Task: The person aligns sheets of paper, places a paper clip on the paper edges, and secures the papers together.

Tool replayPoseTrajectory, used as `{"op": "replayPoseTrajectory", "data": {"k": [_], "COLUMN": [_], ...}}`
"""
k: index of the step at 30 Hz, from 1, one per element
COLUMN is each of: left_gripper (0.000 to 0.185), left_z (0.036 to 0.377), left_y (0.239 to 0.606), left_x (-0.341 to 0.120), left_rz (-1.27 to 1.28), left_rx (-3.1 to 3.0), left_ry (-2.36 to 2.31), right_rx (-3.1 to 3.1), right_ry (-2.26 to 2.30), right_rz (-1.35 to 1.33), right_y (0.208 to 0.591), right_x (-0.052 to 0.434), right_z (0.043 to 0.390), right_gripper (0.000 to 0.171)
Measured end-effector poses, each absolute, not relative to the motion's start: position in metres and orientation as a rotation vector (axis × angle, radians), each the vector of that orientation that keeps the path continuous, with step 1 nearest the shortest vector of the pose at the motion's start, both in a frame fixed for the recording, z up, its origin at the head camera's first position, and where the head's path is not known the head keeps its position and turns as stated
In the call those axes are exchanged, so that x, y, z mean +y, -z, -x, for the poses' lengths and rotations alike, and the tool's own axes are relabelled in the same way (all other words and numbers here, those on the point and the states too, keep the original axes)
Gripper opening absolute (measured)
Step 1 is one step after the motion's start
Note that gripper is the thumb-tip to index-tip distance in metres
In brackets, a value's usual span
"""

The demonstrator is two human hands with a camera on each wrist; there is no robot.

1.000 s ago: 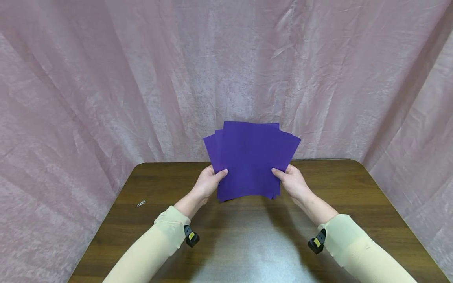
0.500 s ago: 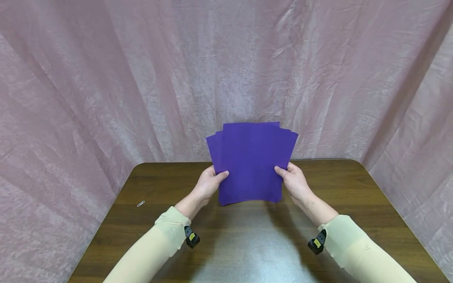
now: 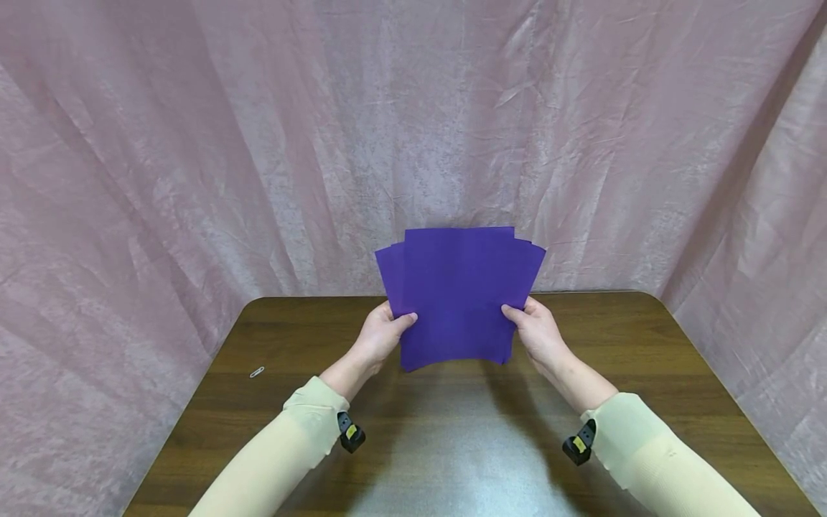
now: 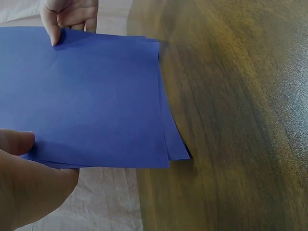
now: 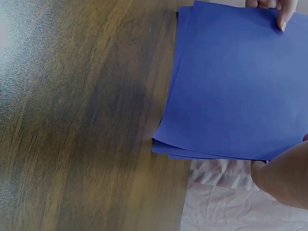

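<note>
Okay, both hands pinch one fanned stack of purple sheets (image 3: 459, 294), and it sits right between the two sets of fingers. Left hand (image 3: 377, 336): thumb flat on the near face by the left edge, other fingers tucked behind. Right hand (image 3: 540, 334): same pinch on the opposite edge. How the hidden fingers lie behind the paper, can't tell. Most of the stack rises above the thumbs; a shorter part hangs below them, its bottom edge bowed.

Sheets aren't lined up: above the fingers, rear corners poke out past the front sheet on both sides, and the wrist views show lower edges stepped too. At least three sheets; exact count unclear.

Below the fingers is the brown table (image 3: 310, 323); whether any lower corner touches it, can't tell. White paper clip (image 3: 257, 372) lies on it, well out to the left of the left fingers, touched by neither hand. Pink curtain (image 3: 420, 108) hangs beyond the fingertips.

Risks, my guess: a loose thumb pinch could let an inner sheet slide out downward, since only the edges are held. Squeezing the hands together would likely bow the paper more, maybe crease it between the thumbs. Uneven pulling could widen the fan; tapping it down while bowed could bend the lower corners.
</note>
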State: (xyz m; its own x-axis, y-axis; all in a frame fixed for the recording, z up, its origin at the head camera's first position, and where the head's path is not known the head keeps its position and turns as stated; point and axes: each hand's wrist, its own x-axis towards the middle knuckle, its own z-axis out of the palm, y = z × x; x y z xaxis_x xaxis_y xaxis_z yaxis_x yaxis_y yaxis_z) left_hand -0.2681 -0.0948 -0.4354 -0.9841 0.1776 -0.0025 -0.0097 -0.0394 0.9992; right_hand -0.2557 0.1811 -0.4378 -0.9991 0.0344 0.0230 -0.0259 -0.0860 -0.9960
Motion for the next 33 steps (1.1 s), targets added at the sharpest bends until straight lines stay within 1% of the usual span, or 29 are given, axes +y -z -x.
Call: {"op": "replayPoseTrajectory", "data": {"k": [6, 10, 13, 33], "left_gripper": [0.032, 0.033, 0.032, 0.028], "left_z": [0.2672, 0.2668, 0.2664, 0.2657], "left_y": [0.4358, 0.4367, 0.4372, 0.4418], "left_x": [-0.0955, -0.0957, -0.0954, -0.0940], "left_rz": [-0.199, -0.202, -0.201, -0.206], "left_rx": [2.081, 2.077, 2.066, 2.033], "left_ry": [-2.160, -2.160, -2.170, -2.173], "right_rx": [-2.110, -2.078, -2.047, -2.050], "right_ry": [-2.281, -2.299, -2.313, -2.317], "right_rz": [0.005, 0.049, 0.083, 0.084], "right_y": [0.4366, 0.4345, 0.4336, 0.4364], "right_x": [0.1817, 0.1822, 0.1826, 0.1865], "right_z": [0.2554, 0.2542, 0.2535, 0.2520], "right_gripper": [0.032, 0.030, 0.029, 0.042]}}
